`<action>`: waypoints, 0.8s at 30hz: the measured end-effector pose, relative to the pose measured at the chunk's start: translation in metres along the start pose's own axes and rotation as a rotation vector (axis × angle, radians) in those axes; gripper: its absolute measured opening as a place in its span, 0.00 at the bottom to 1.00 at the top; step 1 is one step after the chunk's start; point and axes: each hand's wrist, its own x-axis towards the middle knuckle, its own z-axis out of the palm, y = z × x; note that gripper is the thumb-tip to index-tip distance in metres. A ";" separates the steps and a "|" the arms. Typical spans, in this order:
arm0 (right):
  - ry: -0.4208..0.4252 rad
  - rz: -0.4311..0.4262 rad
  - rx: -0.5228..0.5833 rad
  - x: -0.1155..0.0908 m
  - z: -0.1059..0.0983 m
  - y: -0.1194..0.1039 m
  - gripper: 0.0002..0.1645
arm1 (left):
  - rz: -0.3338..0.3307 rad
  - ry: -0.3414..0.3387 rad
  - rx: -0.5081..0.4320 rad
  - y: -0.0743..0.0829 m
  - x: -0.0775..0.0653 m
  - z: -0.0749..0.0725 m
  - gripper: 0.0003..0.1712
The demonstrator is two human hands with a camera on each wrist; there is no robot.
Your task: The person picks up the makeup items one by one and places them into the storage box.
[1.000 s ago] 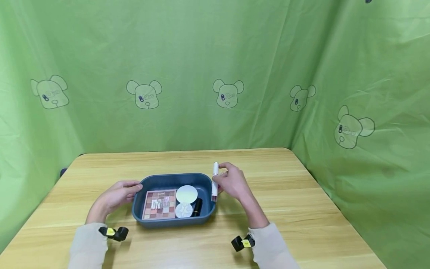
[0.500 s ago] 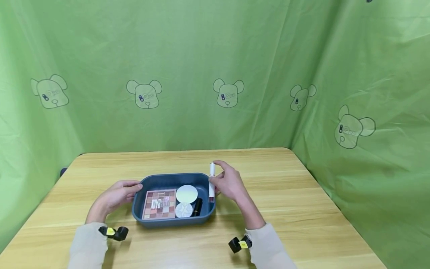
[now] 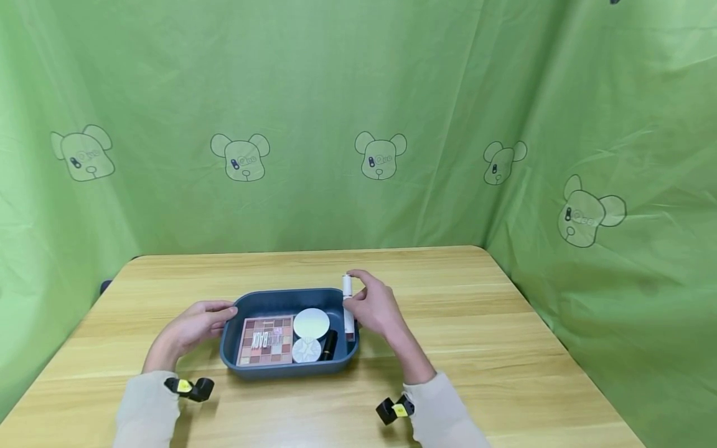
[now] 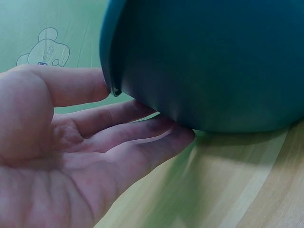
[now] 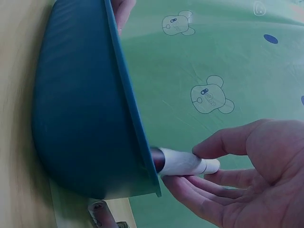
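Note:
My right hand holds a white lip gloss tube with a dark reddish lower end, between thumb and fingers. The tube stands steeply over the right end of a dark blue tray, its lower end inside the rim. In the right wrist view, the tube's reddish end passes behind the tray's edge. My left hand grips the tray's left end, thumb on the rim and fingers against the outer wall. Inside lie an eyeshadow palette, a white round compact, a smaller patterned compact and a black lipstick.
A small labelled tube lies on the table beyond the tray in the right wrist view. The wooden table extends on both sides, with green curtains behind and at the sides.
My right hand has moved left with the lip gloss tube, from the tray's right rim to inside its right end, and slightly lower. My left hand and the tray have stayed put.

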 end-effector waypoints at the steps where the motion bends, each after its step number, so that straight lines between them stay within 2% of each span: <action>1: 0.002 -0.004 -0.015 0.000 0.001 0.000 0.36 | 0.001 0.000 0.001 0.000 0.000 0.000 0.34; 6: 0.005 -0.024 -0.046 0.001 0.004 0.000 0.35 | 0.005 0.000 0.004 0.000 0.000 0.000 0.34; 12: 0.000 -0.020 -0.031 0.000 0.008 -0.001 0.33 | 0.004 0.000 0.006 0.001 0.000 0.000 0.34; 24: 0.005 -0.050 -0.041 0.000 0.018 0.000 0.34 | 0.002 0.004 0.004 0.000 0.000 0.000 0.34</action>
